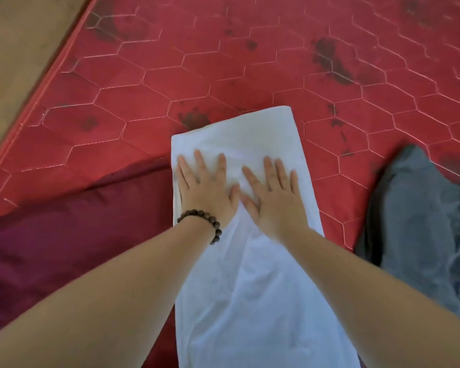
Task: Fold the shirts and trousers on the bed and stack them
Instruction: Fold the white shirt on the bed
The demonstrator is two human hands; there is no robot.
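Note:
A white garment (pixel 250 288), folded into a long narrow strip, lies on the red mattress (pixel 223 70) and runs from the middle of the view down to the bottom edge. My left hand (pixel 207 187), with a dark bead bracelet on the wrist, presses flat on its upper left part with fingers spread. Beside it, my right hand (pixel 274 192) lies flat on the same garment, fingers straight. The two thumbs nearly touch. A maroon garment (pixel 64 248) lies spread to the left. A grey garment (pixel 420 229) lies crumpled to the right.
The red mattress has a white hexagon stitch pattern and dark stains. Its left edge runs diagonally, with a tan floor (pixel 19 49) beyond it at the upper left. Bare mattress stretches beyond the white garment's far end.

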